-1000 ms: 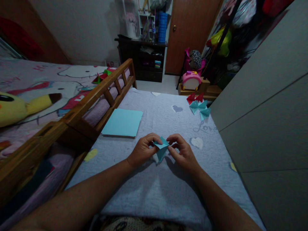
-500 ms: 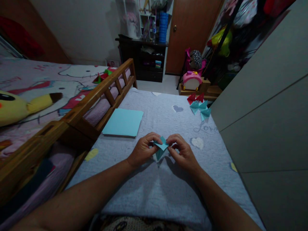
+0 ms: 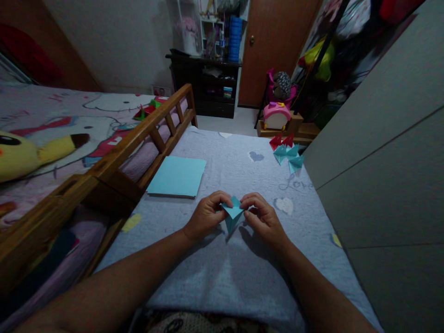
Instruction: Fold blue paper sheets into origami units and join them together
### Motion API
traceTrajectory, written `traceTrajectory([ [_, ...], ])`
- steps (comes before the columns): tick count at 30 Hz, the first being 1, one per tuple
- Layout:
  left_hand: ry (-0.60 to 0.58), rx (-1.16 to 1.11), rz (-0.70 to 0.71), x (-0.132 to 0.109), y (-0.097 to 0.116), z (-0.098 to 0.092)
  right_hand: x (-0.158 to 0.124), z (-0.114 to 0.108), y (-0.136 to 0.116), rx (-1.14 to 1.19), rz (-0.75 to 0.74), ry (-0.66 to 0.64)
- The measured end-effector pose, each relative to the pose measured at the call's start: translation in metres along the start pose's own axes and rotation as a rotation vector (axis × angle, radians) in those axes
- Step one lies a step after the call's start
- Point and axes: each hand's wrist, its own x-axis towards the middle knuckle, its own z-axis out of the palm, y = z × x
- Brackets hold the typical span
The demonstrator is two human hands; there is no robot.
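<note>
A folded piece of light blue origami paper (image 3: 233,212) is held just above the bed by both hands, its pointed end toward me. My left hand (image 3: 210,213) pinches its left corner between thumb and fingers. On the opposite side, my right hand (image 3: 262,216) grips the right corner with thumb and forefinger. Beyond my left hand lies a flat stack of light blue square paper (image 3: 178,176). Folded blue paper pieces (image 3: 288,157) and red ones (image 3: 280,141) sit at the far right corner of the bed.
A wooden bed rail (image 3: 138,134) runs along the left side, with a second bed and a yellow plush toy (image 3: 31,155) behind it. A pale cabinet (image 3: 388,152) stands close on the right. The light patterned bedsheet (image 3: 229,282) lies beneath my hands.
The folded blue paper has tilted slightly, so more of its lower point shows. My right thumb has shifted a little. Everything else stays in place.
</note>
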Motion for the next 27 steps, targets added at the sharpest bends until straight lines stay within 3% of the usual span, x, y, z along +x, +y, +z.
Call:
traceTrajectory([
  [6,0.012,-0.027,-0.042,0.0000,0.0006,0.0000,-0.0008,0.0010,0.0027,0.016,0.017,0.000],
  [12,0.048,-0.104,-0.093,0.0009,0.0016,0.0005,-0.0018,0.0034,0.0054,0.006,0.154,0.048],
  [17,0.055,-0.115,-0.094,0.0013,0.0066,0.0026,-0.0006,0.0046,0.0070,-0.037,0.120,0.059],
  [27,0.061,-0.098,-0.118,0.0021,0.0076,0.0024,-0.0016,0.0034,0.0075,-0.018,0.190,0.025],
])
